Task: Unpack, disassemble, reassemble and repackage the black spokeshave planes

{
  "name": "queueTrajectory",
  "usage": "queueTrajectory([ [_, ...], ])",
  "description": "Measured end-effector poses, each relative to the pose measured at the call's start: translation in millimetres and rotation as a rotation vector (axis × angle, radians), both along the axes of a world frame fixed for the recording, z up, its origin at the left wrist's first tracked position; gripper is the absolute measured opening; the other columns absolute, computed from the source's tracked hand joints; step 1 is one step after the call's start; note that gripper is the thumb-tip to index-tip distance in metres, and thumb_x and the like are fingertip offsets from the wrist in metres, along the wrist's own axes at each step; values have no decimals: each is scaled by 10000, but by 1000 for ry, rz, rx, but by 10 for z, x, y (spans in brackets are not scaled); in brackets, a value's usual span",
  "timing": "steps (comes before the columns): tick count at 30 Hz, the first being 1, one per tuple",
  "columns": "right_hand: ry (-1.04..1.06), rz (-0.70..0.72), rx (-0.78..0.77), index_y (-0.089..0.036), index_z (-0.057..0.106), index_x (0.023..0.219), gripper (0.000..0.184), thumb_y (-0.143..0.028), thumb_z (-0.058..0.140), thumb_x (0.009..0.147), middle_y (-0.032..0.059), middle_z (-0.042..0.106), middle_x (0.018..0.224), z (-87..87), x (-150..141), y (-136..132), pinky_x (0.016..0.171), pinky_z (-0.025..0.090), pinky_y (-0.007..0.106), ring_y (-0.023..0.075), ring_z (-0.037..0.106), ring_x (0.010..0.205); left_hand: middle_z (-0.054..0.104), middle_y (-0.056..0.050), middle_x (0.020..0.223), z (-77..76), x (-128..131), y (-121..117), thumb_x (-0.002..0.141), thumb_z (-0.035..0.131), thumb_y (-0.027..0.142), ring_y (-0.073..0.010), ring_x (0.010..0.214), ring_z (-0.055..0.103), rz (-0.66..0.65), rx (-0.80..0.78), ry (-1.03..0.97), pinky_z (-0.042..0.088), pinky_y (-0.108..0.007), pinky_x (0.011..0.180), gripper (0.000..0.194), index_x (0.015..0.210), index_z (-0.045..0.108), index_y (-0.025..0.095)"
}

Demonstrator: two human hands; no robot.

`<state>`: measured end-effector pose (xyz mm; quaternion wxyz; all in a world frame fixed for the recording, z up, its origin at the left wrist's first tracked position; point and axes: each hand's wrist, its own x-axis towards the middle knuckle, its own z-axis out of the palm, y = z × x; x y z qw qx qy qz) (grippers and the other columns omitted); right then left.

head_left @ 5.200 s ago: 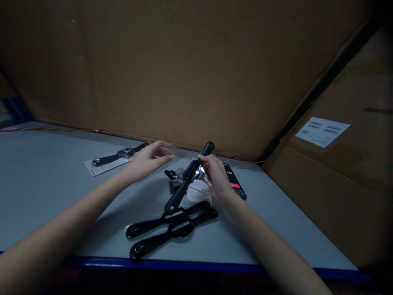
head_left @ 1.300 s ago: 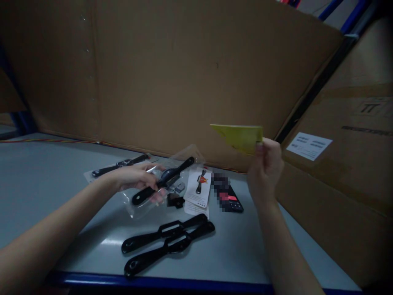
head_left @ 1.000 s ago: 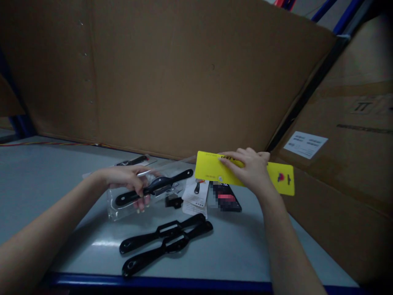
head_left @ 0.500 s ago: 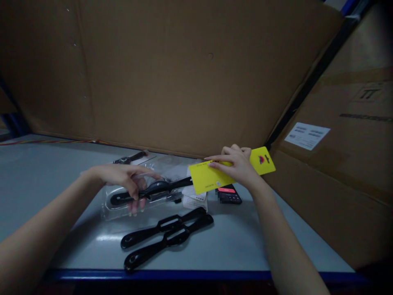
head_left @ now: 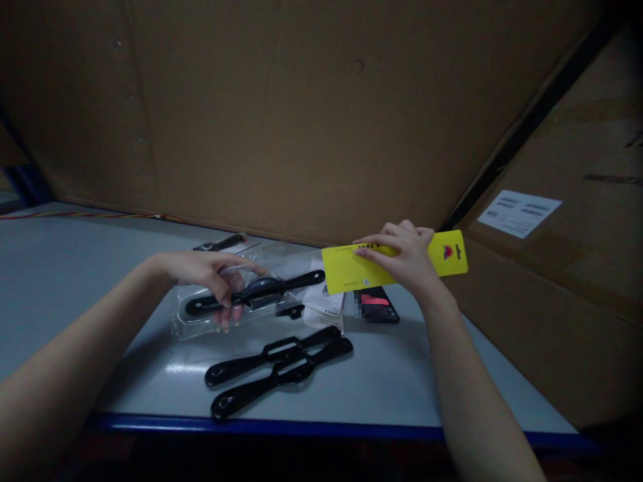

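Note:
My left hand (head_left: 211, 284) grips a clear plastic blister shell (head_left: 183, 328) with a black spokeshave (head_left: 264, 288) lying in it. The thumb is on top and the fingertips show underneath. My right hand (head_left: 402, 251) is closed on a yellow backing card (head_left: 346, 271) with dark print and a hang slot, held tilted above the table. The card's left end is beside the right tip of the spokeshave. Closer to me, two black spokeshave bodies (head_left: 274, 355) (head_left: 281, 378) with open middles lie side by side on the table.
White printed papers (head_left: 324, 301) and a black phone (head_left: 379, 309) lie behind the loose bodies. Another packaged black tool (head_left: 218, 244) is at the back left, near more clear plastic. Cardboard walls (head_left: 281, 134) close off the back and right. A blue edge (head_left: 266, 423) borders the table's front.
The yellow card has shifted slightly right, uncovering the right tip of the spokeshave. My left hand keeps its hold on the shell. The whole view has shifted a little.

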<state>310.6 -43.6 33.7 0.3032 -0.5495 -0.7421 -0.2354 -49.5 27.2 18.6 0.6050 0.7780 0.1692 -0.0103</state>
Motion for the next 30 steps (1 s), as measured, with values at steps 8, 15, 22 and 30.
queueTrajectory([
  [8,-40,122,-50,-362,715,929,249,-519,555,821,-4,581,754,-53,-335,-25,803,203,387,195,471,818,703,-5,812,27,33,-44,746,623,138,-176,722,668,-14,10,46,476,-212,566,727,1400,327,256],
  [15,13,32,76,-382,715,944,245,-527,581,798,-7,553,720,39,32,-59,823,204,407,197,461,789,669,3,747,65,-23,1,746,617,118,-136,596,622,-51,87,-27,448,-188,499,685,1378,388,246],
  [22,6,16,87,-395,713,954,242,-523,566,810,2,555,728,52,38,-82,818,206,412,199,454,784,658,-1,737,121,-27,-25,730,624,126,-136,593,613,-51,134,-31,461,-184,497,665,1354,432,248],
  [30,5,20,107,-381,716,953,243,-514,571,810,6,550,724,66,59,-93,824,203,419,202,449,788,651,9,727,87,-76,15,728,637,126,-132,586,610,-3,111,9,474,-176,500,697,1374,399,237],
])
